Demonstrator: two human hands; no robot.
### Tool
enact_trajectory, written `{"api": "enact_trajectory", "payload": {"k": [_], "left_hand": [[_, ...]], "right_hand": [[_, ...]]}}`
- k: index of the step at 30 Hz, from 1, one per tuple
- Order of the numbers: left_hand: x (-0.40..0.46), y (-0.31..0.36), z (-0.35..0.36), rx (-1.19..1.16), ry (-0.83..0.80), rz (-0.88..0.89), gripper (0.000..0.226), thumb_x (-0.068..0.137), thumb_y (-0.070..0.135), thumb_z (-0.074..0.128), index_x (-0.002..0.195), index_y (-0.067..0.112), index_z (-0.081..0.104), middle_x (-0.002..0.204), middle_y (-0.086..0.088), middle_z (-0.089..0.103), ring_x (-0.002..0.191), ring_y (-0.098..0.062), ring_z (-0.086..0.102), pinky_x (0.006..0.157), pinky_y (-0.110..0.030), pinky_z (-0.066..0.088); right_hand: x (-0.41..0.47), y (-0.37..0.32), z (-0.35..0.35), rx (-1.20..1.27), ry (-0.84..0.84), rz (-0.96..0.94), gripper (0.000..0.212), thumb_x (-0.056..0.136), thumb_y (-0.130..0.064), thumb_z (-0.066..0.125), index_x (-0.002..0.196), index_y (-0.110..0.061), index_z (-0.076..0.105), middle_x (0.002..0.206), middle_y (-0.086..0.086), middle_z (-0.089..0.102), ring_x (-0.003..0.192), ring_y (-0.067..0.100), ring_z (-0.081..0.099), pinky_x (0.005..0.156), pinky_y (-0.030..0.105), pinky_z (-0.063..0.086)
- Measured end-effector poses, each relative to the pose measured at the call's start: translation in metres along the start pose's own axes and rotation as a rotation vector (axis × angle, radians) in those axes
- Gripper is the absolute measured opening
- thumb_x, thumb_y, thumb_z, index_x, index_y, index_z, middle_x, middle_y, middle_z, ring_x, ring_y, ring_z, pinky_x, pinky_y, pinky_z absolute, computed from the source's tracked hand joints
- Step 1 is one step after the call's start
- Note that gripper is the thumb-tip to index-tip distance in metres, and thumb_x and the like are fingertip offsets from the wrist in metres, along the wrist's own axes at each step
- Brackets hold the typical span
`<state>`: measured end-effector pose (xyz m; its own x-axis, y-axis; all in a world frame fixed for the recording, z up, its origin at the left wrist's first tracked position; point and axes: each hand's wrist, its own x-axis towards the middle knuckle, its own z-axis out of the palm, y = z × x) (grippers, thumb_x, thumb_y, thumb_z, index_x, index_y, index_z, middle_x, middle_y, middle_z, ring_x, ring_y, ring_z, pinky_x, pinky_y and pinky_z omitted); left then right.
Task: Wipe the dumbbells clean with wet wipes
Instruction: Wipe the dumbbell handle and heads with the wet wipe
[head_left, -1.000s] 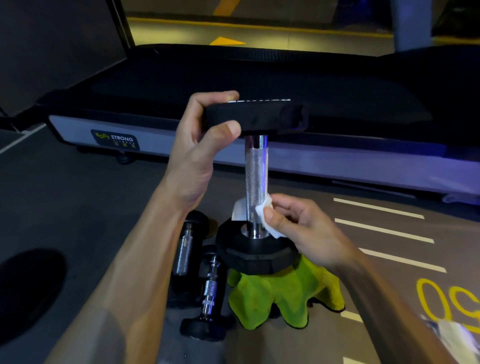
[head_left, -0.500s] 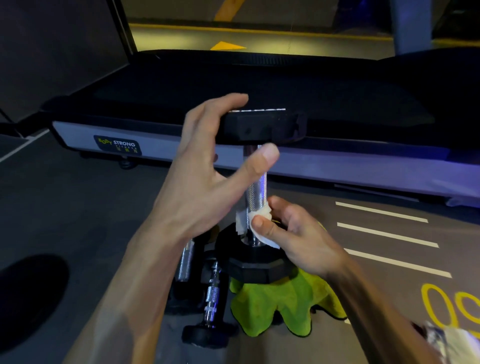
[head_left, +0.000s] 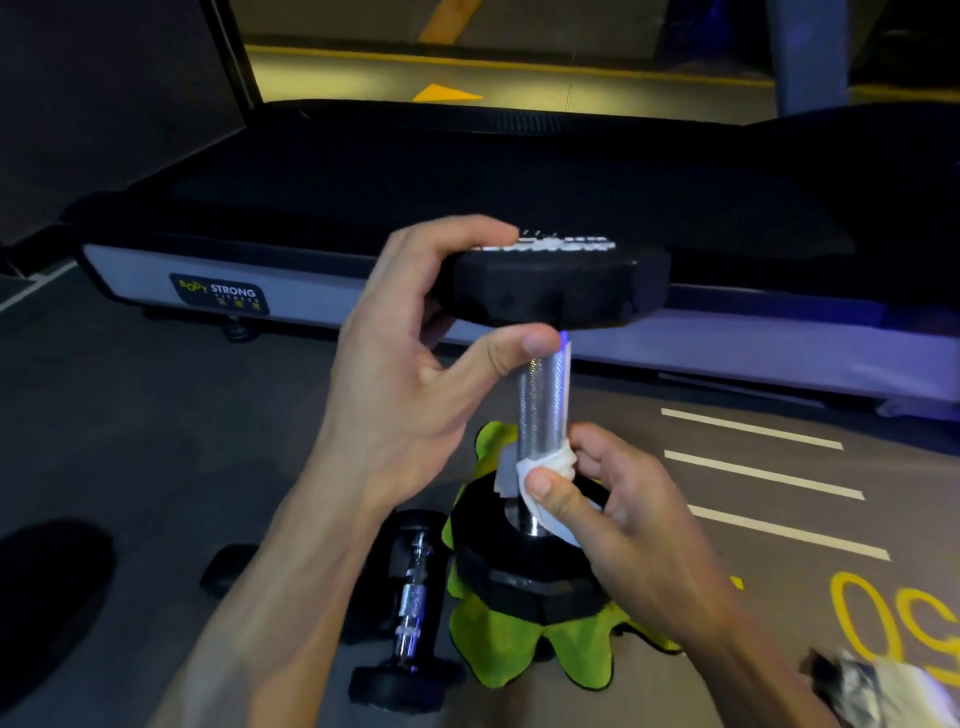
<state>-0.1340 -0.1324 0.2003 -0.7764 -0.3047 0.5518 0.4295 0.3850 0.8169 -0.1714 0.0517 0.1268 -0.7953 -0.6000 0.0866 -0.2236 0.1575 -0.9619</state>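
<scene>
Gripping upright dumbbell top — left hand, right hand pinching wet wipe round handle.

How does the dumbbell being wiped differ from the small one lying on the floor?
The big dumbbell stands on end on a green cloth; the small dumbbell lies flat on the floor. The big one has wide black plates and a long knurled bar; the small one has little ends and a short bar. The left hand holds the big one's top plate while the right hand pinches a wipe round its bar; nobody touches the small one. Both have black ends and shiny metal bars.
</scene>
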Motion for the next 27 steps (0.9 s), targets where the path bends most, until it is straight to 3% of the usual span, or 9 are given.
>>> {"api": "enact_trajectory", "payload": {"k": [3,5,9,13,16,20,24,27], "left_hand": [[0.006,-0.007,0.007,-0.071,-0.075,-0.013,0.051,0.082,0.051,0.083,0.126,0.038,0.060,0.130,-0.007,0.060,0.117,-0.024,0.066,0.101,-0.044,0.056],[0.011,-0.011,0.008,-0.093,-0.120,-0.025,0.052,0.084,0.053,0.080,0.128,0.034,0.058,0.128,-0.006,0.059,0.116,-0.022,0.065,0.101,-0.042,0.055],[0.016,-0.019,0.001,-0.128,-0.136,-0.032,0.044,0.091,0.032,0.073,0.129,0.020,0.055,0.114,0.014,0.061,0.102,0.000,0.061,0.092,-0.020,0.050],[0.014,-0.021,-0.003,-0.111,-0.132,-0.014,0.040,0.096,0.021,0.073,0.130,0.015,0.053,0.112,0.012,0.058,0.099,0.004,0.059,0.091,-0.017,0.049],[0.015,-0.018,-0.002,-0.081,-0.139,-0.006,0.041,0.094,0.028,0.074,0.129,0.020,0.054,0.112,0.011,0.058,0.100,0.002,0.060,0.092,-0.018,0.050],[0.015,-0.016,0.001,-0.080,-0.160,-0.013,0.042,0.094,0.026,0.075,0.130,0.022,0.054,0.113,0.006,0.058,0.103,-0.007,0.063,0.092,-0.021,0.052],[0.016,-0.017,0.002,-0.094,-0.156,-0.016,0.043,0.093,0.031,0.076,0.129,0.023,0.054,0.112,0.009,0.058,0.103,-0.008,0.063,0.092,-0.021,0.052],[0.015,-0.018,0.002,-0.078,-0.136,-0.004,0.043,0.091,0.035,0.073,0.129,0.024,0.054,0.115,0.008,0.057,0.106,-0.003,0.060,0.095,-0.020,0.051]], "right_hand": [[-0.003,-0.005,-0.009,-0.019,0.027,0.033,0.008,0.099,-0.022,0.070,0.107,-0.023,0.072,0.105,-0.013,0.079,0.106,0.002,0.071,0.087,0.018,0.055],[-0.004,-0.009,-0.015,-0.085,-0.003,0.066,0.010,0.097,-0.027,0.072,0.106,-0.027,0.075,0.105,-0.020,0.078,0.107,-0.006,0.069,0.087,0.014,0.052],[-0.009,-0.011,-0.018,-0.100,0.012,0.109,0.011,0.092,-0.030,0.078,0.101,-0.035,0.081,0.098,-0.024,0.079,0.098,-0.006,0.071,0.086,0.017,0.054],[-0.011,-0.010,-0.007,-0.265,0.330,-0.001,0.020,0.076,-0.035,0.090,0.089,-0.034,0.075,0.089,-0.020,0.071,0.086,0.000,0.065,0.073,0.008,0.045],[-0.005,-0.023,0.002,-0.235,0.402,-0.134,0.025,0.080,-0.030,0.088,0.088,-0.029,0.064,0.089,-0.013,0.067,0.080,0.006,0.062,0.069,0.010,0.045],[0.004,-0.028,0.003,-0.313,0.358,-0.273,0.020,0.089,-0.023,0.083,0.080,-0.024,0.064,0.075,-0.003,0.061,0.071,0.016,0.058,0.062,0.024,0.044],[-0.009,-0.013,0.001,-0.304,0.178,-0.164,0.022,0.085,-0.023,0.087,0.073,-0.022,0.068,0.069,-0.004,0.059,0.060,0.011,0.054,0.054,0.016,0.036],[0.009,-0.030,0.000,-0.354,0.346,-0.289,0.015,0.088,-0.026,0.085,0.080,-0.024,0.073,0.075,-0.004,0.061,0.068,0.013,0.056,0.059,0.021,0.039]]}}
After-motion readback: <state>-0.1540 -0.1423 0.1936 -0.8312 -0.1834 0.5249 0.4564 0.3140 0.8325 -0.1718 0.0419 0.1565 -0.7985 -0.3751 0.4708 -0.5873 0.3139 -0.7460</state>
